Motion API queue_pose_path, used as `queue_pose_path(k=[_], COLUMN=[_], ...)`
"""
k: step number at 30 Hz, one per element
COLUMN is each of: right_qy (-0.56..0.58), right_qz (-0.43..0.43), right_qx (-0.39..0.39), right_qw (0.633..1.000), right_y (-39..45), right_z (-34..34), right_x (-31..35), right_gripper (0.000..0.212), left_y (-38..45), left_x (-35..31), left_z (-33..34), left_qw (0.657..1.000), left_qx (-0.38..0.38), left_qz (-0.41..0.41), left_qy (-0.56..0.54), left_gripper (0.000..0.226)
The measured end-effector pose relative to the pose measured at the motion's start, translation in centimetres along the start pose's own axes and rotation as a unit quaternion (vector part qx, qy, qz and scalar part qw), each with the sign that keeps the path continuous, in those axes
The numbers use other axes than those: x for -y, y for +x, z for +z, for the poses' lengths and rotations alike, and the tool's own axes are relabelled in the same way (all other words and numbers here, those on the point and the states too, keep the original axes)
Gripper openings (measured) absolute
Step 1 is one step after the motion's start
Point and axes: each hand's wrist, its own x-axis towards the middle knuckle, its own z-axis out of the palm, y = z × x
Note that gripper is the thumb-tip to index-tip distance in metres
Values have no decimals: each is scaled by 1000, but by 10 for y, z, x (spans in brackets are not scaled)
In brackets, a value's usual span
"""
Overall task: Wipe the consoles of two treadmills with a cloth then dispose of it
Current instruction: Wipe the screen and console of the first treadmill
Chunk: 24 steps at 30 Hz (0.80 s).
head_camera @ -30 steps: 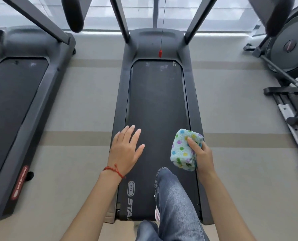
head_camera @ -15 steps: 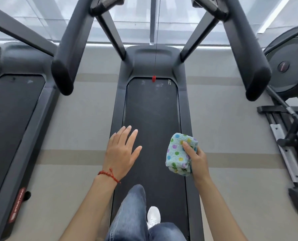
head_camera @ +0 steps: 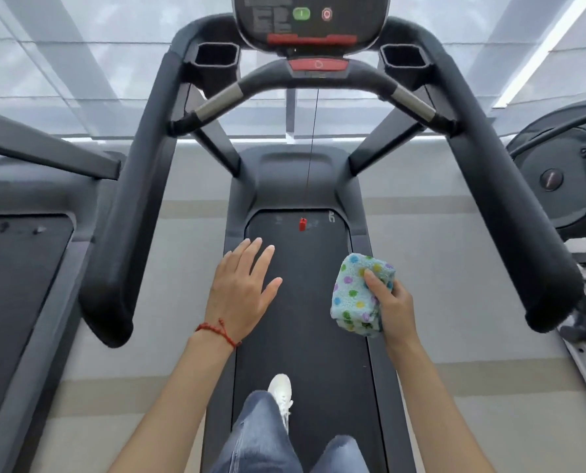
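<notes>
I stand on the dark belt of the middle treadmill (head_camera: 305,302). Its console (head_camera: 308,18), with a green and a red button, is at the top of the view, well beyond both hands. My right hand (head_camera: 395,302) grips a folded light-blue cloth (head_camera: 356,295) with coloured dots, held over the belt's right edge. My left hand (head_camera: 240,288) hovers over the belt's left side, fingers spread and holding nothing. A second treadmill (head_camera: 18,268) lies to the left; its console is out of view.
Padded black handrails (head_camera: 124,233) run along both sides of me, joined by a front crossbar (head_camera: 315,73) with cup holders. A red safety clip (head_camera: 302,224) hangs on a cord from the console. An elliptical machine (head_camera: 564,186) stands at the right. Windows line the far wall.
I have stepped forward onto the belt and my view has tilted up, bringing the handrails, crossbar and console into sight. Both hands keep their pose, cloth still in the right.
</notes>
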Motion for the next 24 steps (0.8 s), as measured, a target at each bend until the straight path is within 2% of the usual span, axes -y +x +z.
queue_pose_path(k=[10,17,24], right_qy=[21,39,53], right_qz=[-27,-70,-114], right_qx=[-9,17,51], right_qw=[999,997,991], right_y=[118,221,310], right_z=[61,90,119], right_x=[69,136,219], right_gripper=[10,10,12], left_y=[137,257,368], left_x=[56,77,99], left_z=[39,68,77], left_qw=[1000,998,997], left_qx=[-14,-67,-81], left_qz=[13,17,2], left_qy=[-8,-2,11], left_gripper=[50,48,50])
